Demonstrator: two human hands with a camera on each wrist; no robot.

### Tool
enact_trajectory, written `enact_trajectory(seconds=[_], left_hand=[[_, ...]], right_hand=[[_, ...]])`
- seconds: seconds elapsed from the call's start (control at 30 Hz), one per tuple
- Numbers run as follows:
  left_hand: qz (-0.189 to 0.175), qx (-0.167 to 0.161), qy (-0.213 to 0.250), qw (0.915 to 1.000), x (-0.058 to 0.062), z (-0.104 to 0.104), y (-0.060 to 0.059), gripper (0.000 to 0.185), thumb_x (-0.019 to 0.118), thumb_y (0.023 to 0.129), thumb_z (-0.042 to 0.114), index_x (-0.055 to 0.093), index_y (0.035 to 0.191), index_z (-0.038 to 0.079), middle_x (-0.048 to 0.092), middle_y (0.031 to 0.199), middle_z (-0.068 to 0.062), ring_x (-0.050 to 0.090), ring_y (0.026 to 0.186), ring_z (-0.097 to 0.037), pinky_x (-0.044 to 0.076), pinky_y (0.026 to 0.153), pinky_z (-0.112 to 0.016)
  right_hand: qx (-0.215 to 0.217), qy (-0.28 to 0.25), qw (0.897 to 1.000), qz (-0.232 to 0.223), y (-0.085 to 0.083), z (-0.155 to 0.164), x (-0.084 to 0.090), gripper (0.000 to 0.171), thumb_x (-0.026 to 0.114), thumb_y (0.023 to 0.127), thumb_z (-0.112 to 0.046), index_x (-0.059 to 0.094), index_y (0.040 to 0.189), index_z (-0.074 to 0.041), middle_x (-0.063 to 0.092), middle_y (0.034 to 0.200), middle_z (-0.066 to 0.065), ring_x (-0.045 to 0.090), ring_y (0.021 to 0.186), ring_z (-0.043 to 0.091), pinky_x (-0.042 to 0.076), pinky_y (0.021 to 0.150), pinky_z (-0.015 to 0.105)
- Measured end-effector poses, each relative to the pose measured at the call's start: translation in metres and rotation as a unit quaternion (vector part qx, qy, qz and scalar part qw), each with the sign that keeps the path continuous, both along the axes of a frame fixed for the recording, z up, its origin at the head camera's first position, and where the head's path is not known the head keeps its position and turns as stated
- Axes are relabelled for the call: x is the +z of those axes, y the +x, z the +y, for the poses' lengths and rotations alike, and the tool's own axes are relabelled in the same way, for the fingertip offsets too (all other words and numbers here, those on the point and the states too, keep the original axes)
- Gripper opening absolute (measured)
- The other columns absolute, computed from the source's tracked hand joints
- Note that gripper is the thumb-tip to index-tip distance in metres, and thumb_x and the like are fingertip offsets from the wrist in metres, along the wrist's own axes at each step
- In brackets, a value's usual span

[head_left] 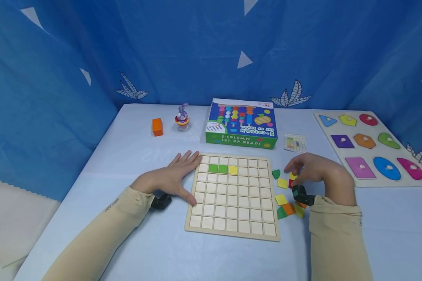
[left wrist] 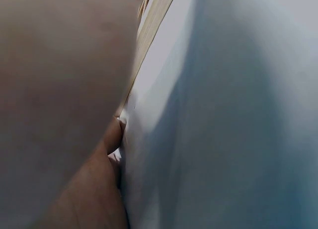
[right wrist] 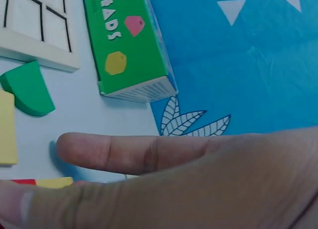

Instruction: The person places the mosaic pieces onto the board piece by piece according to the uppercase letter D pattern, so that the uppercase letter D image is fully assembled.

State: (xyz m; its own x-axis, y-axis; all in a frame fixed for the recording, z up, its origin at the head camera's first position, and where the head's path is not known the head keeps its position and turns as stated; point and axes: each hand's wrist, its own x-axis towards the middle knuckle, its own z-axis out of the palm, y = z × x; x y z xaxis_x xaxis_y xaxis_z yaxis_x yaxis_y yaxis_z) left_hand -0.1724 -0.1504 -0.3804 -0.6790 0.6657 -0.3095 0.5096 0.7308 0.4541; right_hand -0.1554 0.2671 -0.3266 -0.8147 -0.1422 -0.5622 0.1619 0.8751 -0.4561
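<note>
Both beige sleeves enter from the near edge, wrist cameras strapped on. Landmark: wooden grid board (head_left: 232,218) lying flat on the table (head_left: 126,242), which is covered in a light blue cloth.

Left hand (head_left: 174,177) lies flat at the board's left edge, palm down, fingers (head_left: 188,158) straight and close together, fingertips at the board's top-left corner, thumb along its left side. Holds nothing. Left wrist view is mostly blurred skin plus a strip of the board edge and the cloth.

Right hand (head_left: 314,169) hovers just right of the board, over a loose pile of coloured tiles (head_left: 285,195). Fingers curled down onto the pile, tips at a small yellow tile (head_left: 293,176); a red bit sits right under it. Cannot tell whether the tile is actually pinched or only touched. Right wrist view shows one finger stretched out straight above a yellow and a red piece.

On the board: two green tiles (head_left: 218,168) and one yellow tile (head_left: 233,170) side by side in the second row from the far edge; other cells bare wood.

Loose pieces right of the board: green curved piece (head_left: 276,174), yellow squares, orange and green ones nearer the sleeve.

Behind the board: green bead-set box (head_left: 241,124), touching nothing. Far left of the box: purple rabbit toy (head_left: 182,117), orange block (head_left: 157,127). Right of the box: small pattern card (head_left: 295,143). Far right of the board: shape puzzle board (head_left: 369,144) with knobbed coloured shapes. Blue curtain (head_left: 211,50) behind everything.
</note>
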Motion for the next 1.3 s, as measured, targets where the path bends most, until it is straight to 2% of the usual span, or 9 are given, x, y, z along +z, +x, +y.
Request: enact_trajectory(seconds=[0.2, 0.4, 0.67, 0.93, 1.3], left_hand=[[-0.001, 0.0, 0.001, 1.0, -0.0003, -0.0005, 0.0001, 0.143, 0.078, 0.061, 0.079, 0.002, 0.163, 0.013, -0.009, 0.167, -0.005, -0.018, 0.151, -0.022, -0.013, 0.12, -0.043], [-0.001, -0.001, 0.0, 1.0, 0.0004, 0.0004, -0.0001, 0.143, 0.078, 0.061, 0.079, 0.002, 0.163, 0.013, -0.01, 0.167, -0.004, -0.018, 0.151, -0.022, -0.013, 0.12, -0.043], [-0.002, 0.0, -0.004, 1.0, -0.0003, 0.0008, -0.0016, 0.145, 0.077, 0.06, 0.082, 0.001, 0.163, 0.014, -0.011, 0.167, -0.003, -0.018, 0.15, -0.021, -0.013, 0.12, -0.042], [-0.002, -0.001, 0.001, 1.0, -0.0021, -0.0008, -0.0019, 0.144, 0.077, 0.06, 0.08, 0.001, 0.163, 0.013, -0.01, 0.167, -0.004, -0.018, 0.151, -0.022, -0.013, 0.12, -0.043], [-0.008, -0.001, 0.004, 1.0, 0.0007, -0.0005, -0.0006, 0.144, 0.077, 0.061, 0.08, 0.002, 0.162, 0.012, -0.009, 0.167, -0.005, -0.018, 0.151, -0.022, -0.013, 0.12, -0.044]], right_hand=[[-0.009, -0.007, 1.0, -0.02, -0.002, 0.0001, -0.0056, 0.037, 0.083, 0.079, -0.004, 0.07, 0.114, -0.004, 0.058, 0.096, 0.012, 0.051, 0.101, 0.034, 0.052, 0.077, 0.037], [-0.009, 0.0, 1.0, -0.02, -0.0022, 0.002, -0.0047, 0.035, 0.084, 0.078, -0.005, 0.071, 0.111, -0.005, 0.058, 0.096, 0.014, 0.05, 0.1, 0.035, 0.052, 0.077, 0.04], [-0.032, 0.012, 0.999, 0.002, -0.0034, 0.0067, -0.0054, 0.051, 0.087, 0.076, -0.008, 0.063, 0.121, -0.001, 0.055, 0.119, 0.027, 0.048, 0.109, 0.043, 0.05, 0.087, 0.055], [-0.027, 0.007, 1.0, -0.005, -0.0056, 0.0058, -0.0053, 0.04, 0.086, 0.077, -0.005, 0.068, 0.112, 0.0, 0.059, 0.1, 0.017, 0.05, 0.099, 0.036, 0.05, 0.08, 0.045], [-0.024, -0.001, 1.0, -0.016, -0.0059, 0.0039, -0.0027, 0.027, 0.081, 0.082, -0.005, 0.07, 0.106, -0.002, 0.062, 0.093, 0.012, 0.053, 0.092, 0.029, 0.051, 0.075, 0.037]])
